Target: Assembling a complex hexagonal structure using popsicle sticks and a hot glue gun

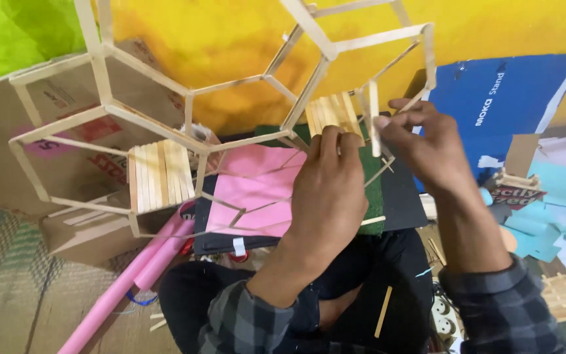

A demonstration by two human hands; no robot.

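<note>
A large open frame of wooden craft sticks point(185, 98), built from joined hexagons, hangs in front of me and fills the upper view. Two small slatted stick panels point(158, 174) point(332, 113) sit inside its cells. My left hand point(329, 190) reaches up under the frame with its fingers closed against the right panel's lower edge. My right hand point(420, 141) pinches a single upright craft stick point(374, 118) beside that panel, at the frame's right side. Both sleeves are dark plaid.
Pink paper point(257, 190) lies on a dark board point(401, 196) with a green sheet over my lap. A pink tube point(126, 282) rests on the woven mat at left. Cardboard boxes point(8, 151) stand left; blue card point(512, 98) and light blue scraps lie right. Loose sticks lie around.
</note>
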